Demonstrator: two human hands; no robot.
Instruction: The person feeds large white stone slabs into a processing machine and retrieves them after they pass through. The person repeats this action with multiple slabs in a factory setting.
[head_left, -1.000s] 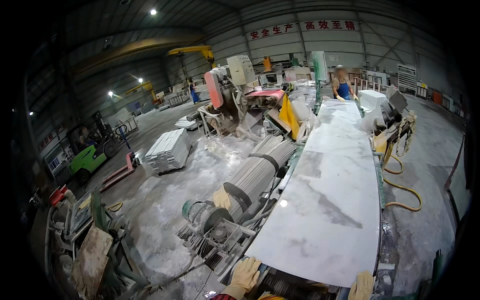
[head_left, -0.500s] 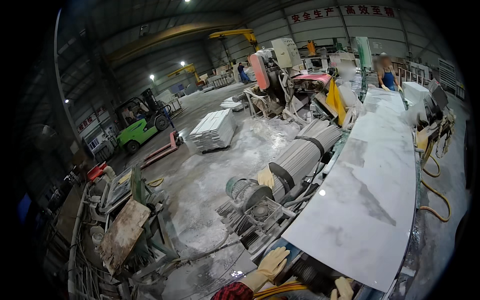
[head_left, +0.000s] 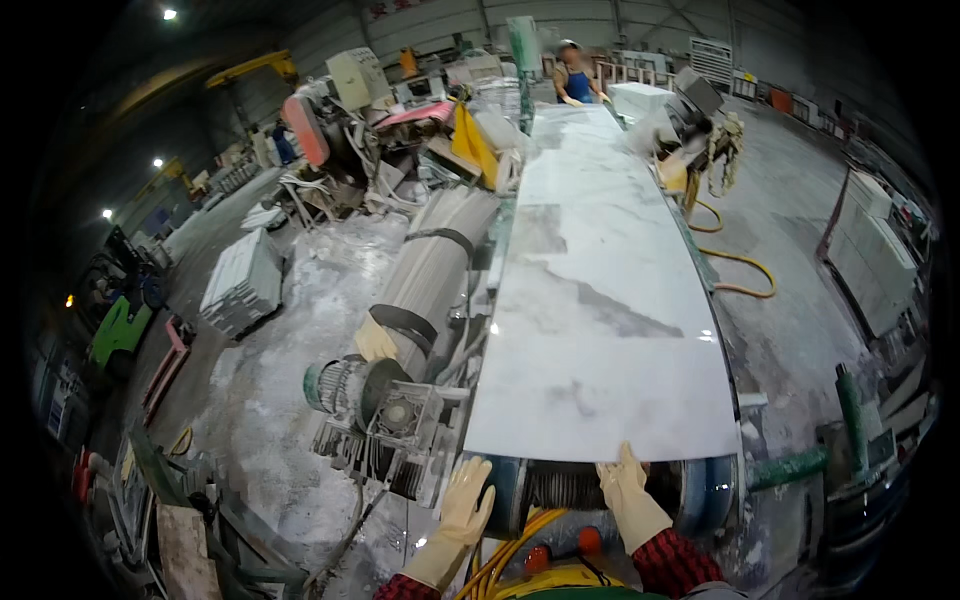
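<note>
A long white stone slab with grey veining [head_left: 600, 385] lies flat on a conveyor table and runs away from me. Both my hands wear cream rubber gloves. At the slab's near left corner is my left hand [head_left: 466, 505], fingers stretched out and nothing in it. My right hand [head_left: 627, 492] reaches to the middle of the near edge, its fingers extended against or just under the rim; exact contact is hard to make out. Below the edge, between my hands, sits a dark ribbed roller [head_left: 560, 486] of the conveyor.
A motor [head_left: 345, 388] stands left of the conveyor, with a spare glove [head_left: 376, 341] just above it. Stacked slabs [head_left: 243, 282] and a green forklift [head_left: 122, 330] are farther left. At the far end a person in a blue apron [head_left: 575, 82] touches the slab. A yellow hose [head_left: 745, 262] lies right.
My view has swung right, bringing the slab to the middle. My right hand has come up to the slab's near edge, and the left is now by its near left corner.
</note>
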